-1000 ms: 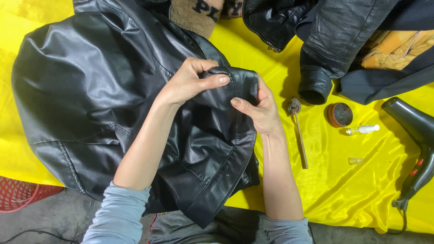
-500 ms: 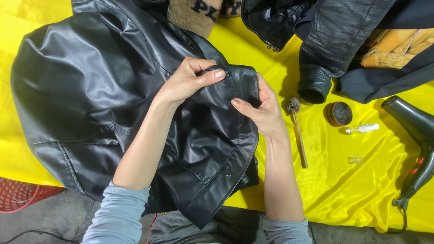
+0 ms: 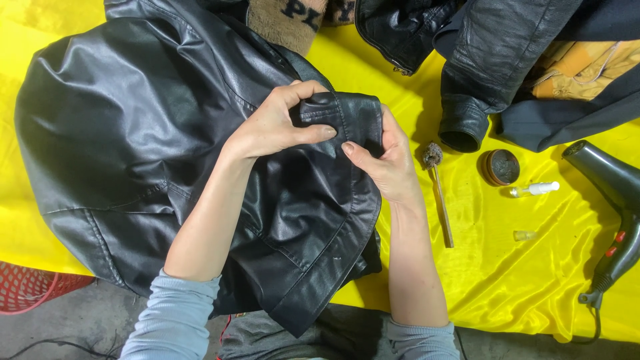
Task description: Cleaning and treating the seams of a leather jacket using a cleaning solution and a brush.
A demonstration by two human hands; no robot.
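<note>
At frame centre, a black leather jacket [image 3: 167, 133] fold is pinched by left hand [image 3: 277, 127] and right hand [image 3: 383, 160]; dauber brush [image 3: 437, 190] (right of centre) lies untouched.

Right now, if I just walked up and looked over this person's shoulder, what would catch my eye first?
The big black leather jacket spread over the bright yellow cloth, filling the left and middle. At its centre the left hand and right hand pinch a folded edge of it. To the right lie a wooden-handled brush, a small round tin and a dark hair dryer.
</note>
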